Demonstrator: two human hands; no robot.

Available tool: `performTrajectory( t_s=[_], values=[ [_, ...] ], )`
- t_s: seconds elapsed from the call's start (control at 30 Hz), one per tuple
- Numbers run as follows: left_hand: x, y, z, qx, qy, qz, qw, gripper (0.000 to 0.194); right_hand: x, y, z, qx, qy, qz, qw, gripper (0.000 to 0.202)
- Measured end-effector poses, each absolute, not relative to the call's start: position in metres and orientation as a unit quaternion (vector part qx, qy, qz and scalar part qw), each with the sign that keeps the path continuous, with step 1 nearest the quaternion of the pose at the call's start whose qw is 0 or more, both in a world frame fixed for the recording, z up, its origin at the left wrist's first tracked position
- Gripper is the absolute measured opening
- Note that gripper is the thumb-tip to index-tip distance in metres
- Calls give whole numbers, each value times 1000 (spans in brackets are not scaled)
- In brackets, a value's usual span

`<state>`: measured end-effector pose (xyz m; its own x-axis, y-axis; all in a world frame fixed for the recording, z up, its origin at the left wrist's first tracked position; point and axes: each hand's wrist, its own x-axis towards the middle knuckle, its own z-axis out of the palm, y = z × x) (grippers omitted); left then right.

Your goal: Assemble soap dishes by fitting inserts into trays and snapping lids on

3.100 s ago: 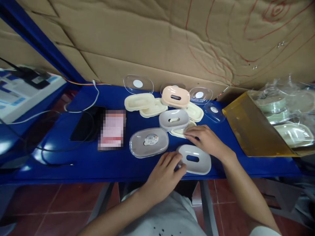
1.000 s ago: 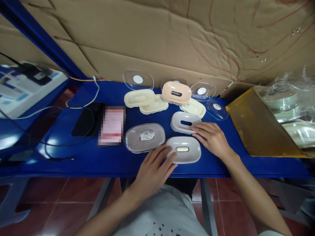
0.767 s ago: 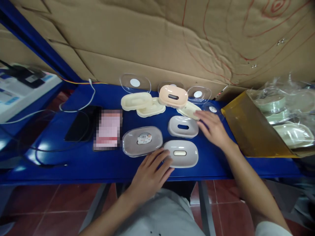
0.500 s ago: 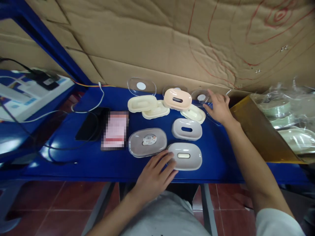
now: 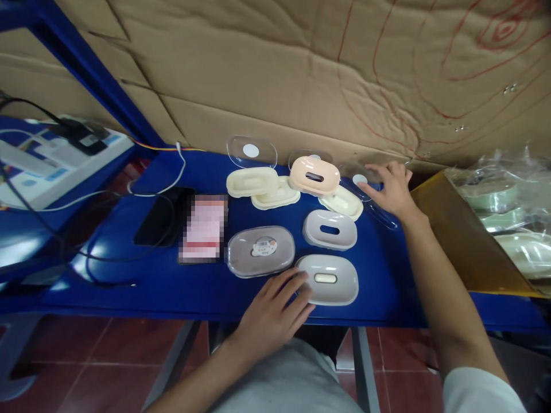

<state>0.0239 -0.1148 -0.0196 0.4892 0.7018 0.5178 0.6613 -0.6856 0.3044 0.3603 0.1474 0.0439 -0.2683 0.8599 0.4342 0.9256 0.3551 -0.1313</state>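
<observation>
My left hand (image 5: 275, 310) lies with fingers spread, its fingertips at the left edge of a grey oval soap dish (image 5: 346, 281) with a cream strip in its slot. At the back right, my right hand (image 5: 391, 186) reaches over a clear plastic lid (image 5: 350, 169) with a white round sticker. Its thumb and index finger are apart at the lid's right side; whether they touch it I cannot tell. Another grey slotted tray (image 5: 314, 229) lies behind the dish. To the left sits a grey dish under a clear lid (image 5: 241, 252), with a label.
A peach slotted tray (image 5: 297, 169) rests among cream oval trays (image 5: 241, 182). Another clear lid (image 5: 235, 152) leans at the back. A phone (image 5: 204, 229) and cables lie left, near a power strip (image 5: 55, 178). An open box (image 5: 456, 241) holds bagged green dishes at right.
The view has shifted slightly. The clear lid by my right hand sits a little nearer, and more of another clear piece shows below that hand. My left hand stays at the grey dish.
</observation>
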Motion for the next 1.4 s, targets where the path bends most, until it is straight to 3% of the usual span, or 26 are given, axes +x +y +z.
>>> performTrajectory(
  t_s=[0.13,0.27,0.43,0.77,0.9,1.0,1.07,1.23,1.4],
  values=[
    [24,-115,-20,860,400,315,32,17,360,138,39,-515,-805,48,291,60],
    [25,-115,-21,862,398,312,27,16,359,131,25,-500,-808,161,269,66],
    [25,-115,-22,866,390,312,28,17,358,121,18,-489,-827,154,230,62],
    [25,-115,-19,868,392,304,29,18,338,105,19,-573,-797,94,164,72],
    [25,-115,-17,862,398,313,23,19,335,99,30,-593,-781,71,182,65],
    [25,-115,-15,855,405,324,21,18,337,66,46,-539,-804,56,243,62],
    [24,-115,-14,853,408,325,18,19,338,29,56,-467,-842,90,256,65],
    [24,-114,-15,845,416,334,9,32,329,-61,57,-405,-877,203,161,67],
    [25,-114,-16,842,426,331,7,40,308,-81,47,-361,-896,231,114,67]
  ],
)
